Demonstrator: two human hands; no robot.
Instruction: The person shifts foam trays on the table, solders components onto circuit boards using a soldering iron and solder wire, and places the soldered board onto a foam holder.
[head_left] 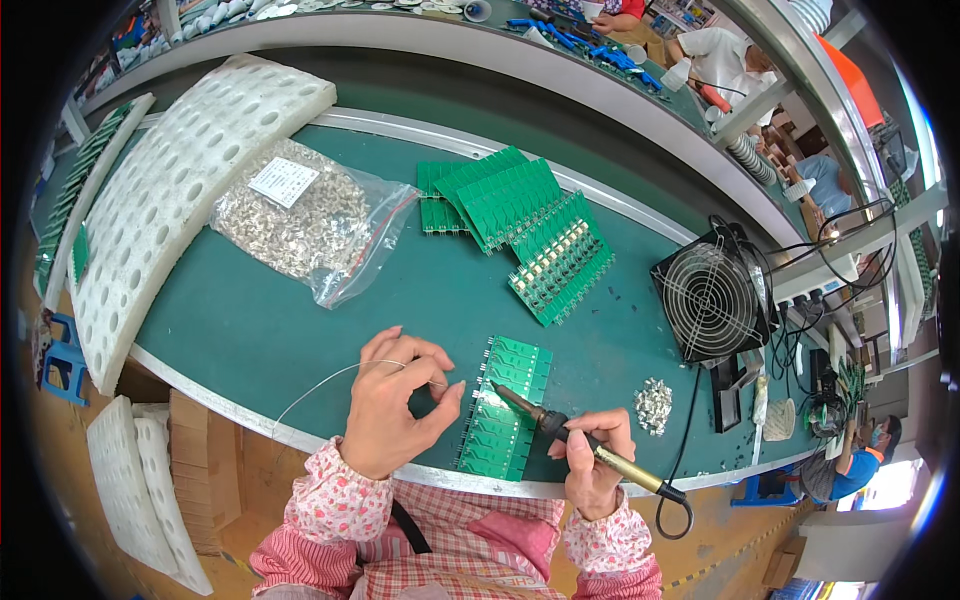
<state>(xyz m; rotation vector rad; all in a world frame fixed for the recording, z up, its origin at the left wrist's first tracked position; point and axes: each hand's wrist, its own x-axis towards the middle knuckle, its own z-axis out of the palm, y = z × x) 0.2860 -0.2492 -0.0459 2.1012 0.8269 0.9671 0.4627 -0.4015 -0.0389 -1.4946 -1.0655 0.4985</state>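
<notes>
A clear plastic bag (378,236) contains many small metal parts (325,225), and on the table (250,340) near its front edge lies a green circuit board (503,428), its long axis going away from the person, leaning slightly right. The right hand (592,486) holds closed around a soldering iron (551,424), whose tip points forward and left over the board, though whether it touches I cannot tell. The left hand (385,420) holds a thin wire (325,379) among its bent fingers, which partly hide it.
</notes>
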